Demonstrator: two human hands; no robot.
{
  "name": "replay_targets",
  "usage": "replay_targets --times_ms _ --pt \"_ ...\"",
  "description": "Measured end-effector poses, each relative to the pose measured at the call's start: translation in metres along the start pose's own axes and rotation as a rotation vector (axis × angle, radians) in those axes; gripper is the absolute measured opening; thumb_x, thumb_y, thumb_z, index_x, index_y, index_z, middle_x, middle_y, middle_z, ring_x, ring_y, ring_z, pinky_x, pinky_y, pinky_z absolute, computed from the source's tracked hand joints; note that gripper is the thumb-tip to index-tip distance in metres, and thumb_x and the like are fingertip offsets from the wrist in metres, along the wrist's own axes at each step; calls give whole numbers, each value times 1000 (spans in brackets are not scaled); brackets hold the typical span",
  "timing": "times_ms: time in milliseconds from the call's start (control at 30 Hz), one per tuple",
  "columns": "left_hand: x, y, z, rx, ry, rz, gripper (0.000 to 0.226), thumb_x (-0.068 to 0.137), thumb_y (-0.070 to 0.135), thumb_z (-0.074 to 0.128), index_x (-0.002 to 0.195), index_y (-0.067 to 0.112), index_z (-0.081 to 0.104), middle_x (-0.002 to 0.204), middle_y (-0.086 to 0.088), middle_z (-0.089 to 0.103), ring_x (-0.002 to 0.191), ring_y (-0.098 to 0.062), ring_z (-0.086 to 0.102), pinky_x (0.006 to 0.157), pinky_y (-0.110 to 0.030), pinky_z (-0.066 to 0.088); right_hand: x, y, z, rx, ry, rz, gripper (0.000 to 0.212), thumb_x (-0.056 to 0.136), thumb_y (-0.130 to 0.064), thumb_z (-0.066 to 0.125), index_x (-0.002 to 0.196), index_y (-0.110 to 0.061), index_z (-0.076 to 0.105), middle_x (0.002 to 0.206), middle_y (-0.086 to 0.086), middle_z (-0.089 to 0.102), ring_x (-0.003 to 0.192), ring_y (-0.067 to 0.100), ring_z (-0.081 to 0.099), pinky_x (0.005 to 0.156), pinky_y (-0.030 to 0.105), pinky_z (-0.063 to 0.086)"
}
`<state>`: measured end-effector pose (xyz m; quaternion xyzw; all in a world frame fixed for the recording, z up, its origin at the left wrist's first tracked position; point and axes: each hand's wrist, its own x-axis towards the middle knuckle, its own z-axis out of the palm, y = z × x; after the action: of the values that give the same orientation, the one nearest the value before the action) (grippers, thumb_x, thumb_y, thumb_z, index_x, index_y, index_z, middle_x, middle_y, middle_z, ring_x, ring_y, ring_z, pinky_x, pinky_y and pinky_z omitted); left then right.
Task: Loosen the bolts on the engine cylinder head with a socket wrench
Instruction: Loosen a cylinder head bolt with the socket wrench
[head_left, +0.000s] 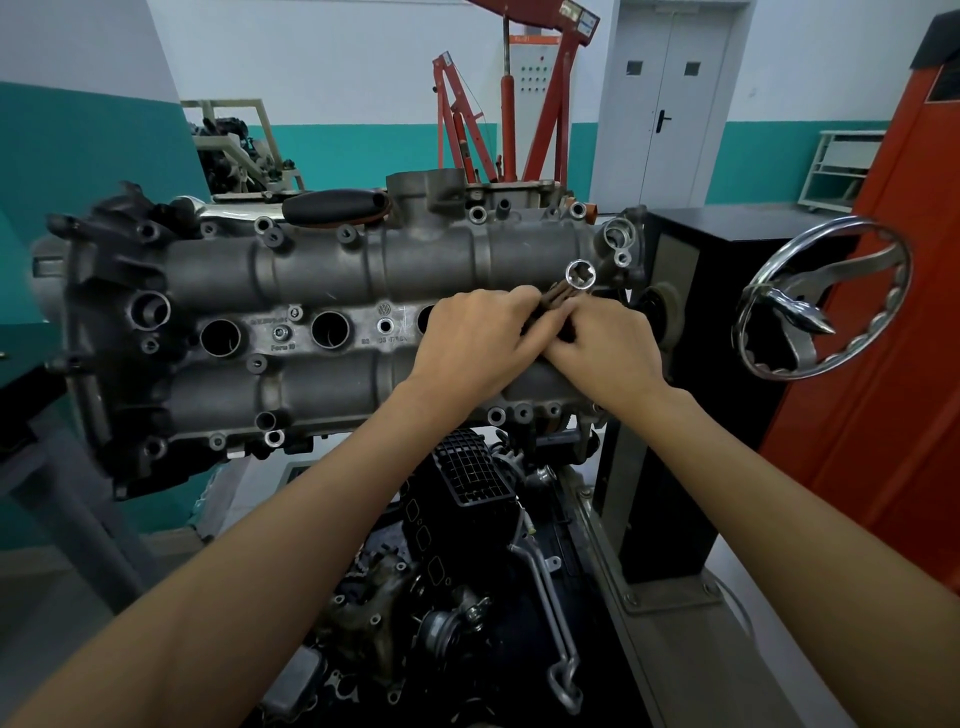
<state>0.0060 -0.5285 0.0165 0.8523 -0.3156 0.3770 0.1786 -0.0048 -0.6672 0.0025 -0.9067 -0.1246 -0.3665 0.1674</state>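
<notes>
Both hands are meeting over the right end of the cylinder head, just right of its row of round plug wells. Left hand is curling its fingers round the dark shaft of the socket wrench; right hand is pinching the same shaft from the other side. The socket is pointing up and away from the head, open mouth showing, seated on no bolt.

Risk, as judged: the tool is looking half-assembled or mid-adjustment; if the socket is sitting loosely on the shaft, it may be dropping into a well or slipping off a bolt head and rounding it.

Head casting is rough, matte grey metal with tubular ridges and small bosses. Socket is bright, polished, fluted inside. Right of the head, a chromed handwheel is gleaming.
</notes>
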Motion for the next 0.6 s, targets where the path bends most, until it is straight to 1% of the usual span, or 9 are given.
replay_targets --times_ms 67,133,200,267,333,400,467,533,600 --pt "0 0 -1 -15 7 -15 47 92 48 46 60 14 42 50 0 45 54 -27 53 49 -30 27 -1 0 0 27 36 -11 17 80 -36 46 64 -31 42 55 -13 46 53 8 37 47 18 22" --pt "0 1 -1 -18 12 -14 47 92 49 47 59 15 41 49 2 42 52 -25 52 48 -30 26 -2 1 1 29 52 -14 16 80 -35 48 66 -27 47 58 -8 53 54 9 37 47 17 22" --pt "0 1 -1 -13 18 2 46 92 49 46 63 12 46 51 1 45 51 -24 52 47 -30 29 -2 1 1 25 30 -13 15 79 -37 46 66 -30 41 53 -16 43 48 4 33 46 18 21" --pt "-1 2 -1 0 24 13 44 91 49 44 73 10 53 56 0 51 52 -23 52 46 -30 32 -2 0 0 25 14 -19 17 78 -37 46 66 -35 34 51 -20 33 45 -1 32 45 18 19" --pt "-1 2 -1 -4 38 28 38 90 45 45 79 9 51 59 1 52 52 -22 50 43 -29 27 -2 -1 -1 28 18 -15 22 77 -34 46 65 -35 28 51 -19 32 44 -3 32 45 18 19" --pt "-1 2 -1 -3 40 43 33 90 41 46 83 9 50 61 1 51 52 -23 50 43 -28 23 -2 -1 -1 31 10 -1 16 76 -33 43 67 -34 30 50 -18 34 44 -2 34 45 19 20" --pt "-1 2 -1 9 34 56 35 91 43 41 88 10 53 64 0 53 55 -25 52 46 -29 25 -1 0 0 16 -16 16 9 75 -36 41 73 -29 36 51 -17 37 45 -1 37 45 19 22" --pt "-1 2 -1 4 35 48 39 92 46 38 85 10 54 62 3 50 56 -25 53 48 -29 26 0 0 0 -4 -15 12 13 76 -40 42 73 -28 38 51 -18 37 45 -1 37 45 20 21" --pt "0 1 -1 -4 32 22 42 93 47 42 78 10 55 57 2 50 55 -25 53 48 -30 27 0 -3 -1 -7 -14 11 17 76 -43 43 65 -34 35 51 -20 36 47 -3 35 46 19 21"
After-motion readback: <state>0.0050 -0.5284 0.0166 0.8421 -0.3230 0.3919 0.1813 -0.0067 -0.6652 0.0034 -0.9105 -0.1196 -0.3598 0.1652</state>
